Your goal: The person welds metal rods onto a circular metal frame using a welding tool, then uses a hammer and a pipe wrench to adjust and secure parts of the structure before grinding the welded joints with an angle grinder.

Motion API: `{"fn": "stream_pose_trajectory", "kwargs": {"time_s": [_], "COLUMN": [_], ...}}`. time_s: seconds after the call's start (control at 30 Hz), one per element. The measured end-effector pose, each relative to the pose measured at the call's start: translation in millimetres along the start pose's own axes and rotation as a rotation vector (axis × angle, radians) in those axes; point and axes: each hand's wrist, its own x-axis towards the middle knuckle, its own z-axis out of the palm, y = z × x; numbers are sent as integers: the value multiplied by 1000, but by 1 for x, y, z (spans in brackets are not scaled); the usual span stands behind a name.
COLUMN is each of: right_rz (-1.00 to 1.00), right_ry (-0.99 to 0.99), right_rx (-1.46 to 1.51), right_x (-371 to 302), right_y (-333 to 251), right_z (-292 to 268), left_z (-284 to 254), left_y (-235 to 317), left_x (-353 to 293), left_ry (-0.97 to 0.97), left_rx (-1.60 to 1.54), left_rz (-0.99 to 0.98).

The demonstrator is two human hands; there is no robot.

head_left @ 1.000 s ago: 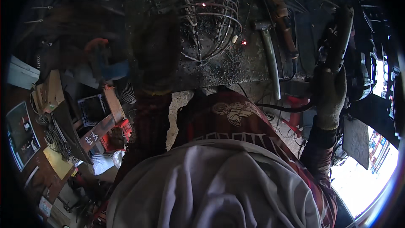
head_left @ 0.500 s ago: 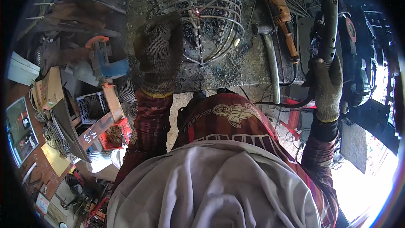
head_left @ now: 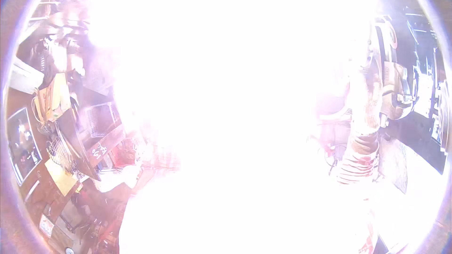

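Note:
A white glare blots out the whole middle of the head view. My left hand is lost in it, as is the wire cage. At the right edge of the glare my right hand (head_left: 369,96) shows in a pale work glove, held upright. Below it comes a plaid sleeve (head_left: 355,164). The glove's fingers are washed out, so whether they grip anything cannot be made out.
On the left a cluttered wooden bench (head_left: 42,188) holds a framed picture (head_left: 21,143), small wire pieces (head_left: 59,150) and a red object (head_left: 125,153). A dark machine (head_left: 400,89) stands at the right behind my right hand.
A bright flash has flooded the picture, hiding the wire cage, my left hand on it and my torso. My right hand stays raised at the right, about where it was.

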Motion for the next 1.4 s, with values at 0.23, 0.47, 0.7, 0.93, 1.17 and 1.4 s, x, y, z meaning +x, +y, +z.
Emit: {"fn": "stream_pose_trajectory", "kwargs": {"time_s": [0.23,0.47,0.7,0.93,1.17,1.4], "right_rz": [1040,593,860,1008,1114,929], "right_ry": [-85,-32,46,19,-101,-166], "right_rx": [1188,604,889,1240,1238,1073], "right_x": [33,-25,1,21,37,28], "right_y": [-18,26,9,-5,-10,-2], "right_z": [-14,23,11,1,-12,-4], "left_z": [3,1,0,-7,1,6], "left_y": [-1,-2,1,3,3,-4], "left_x": [-6,-10,0,8,2,-7], "left_ry": [-10,-9,-60,-96,-24,46], "left_rx": [4,15,43,63,-94,-142], "left_rz": [-40,-96,-7,66,-55,-46]}}
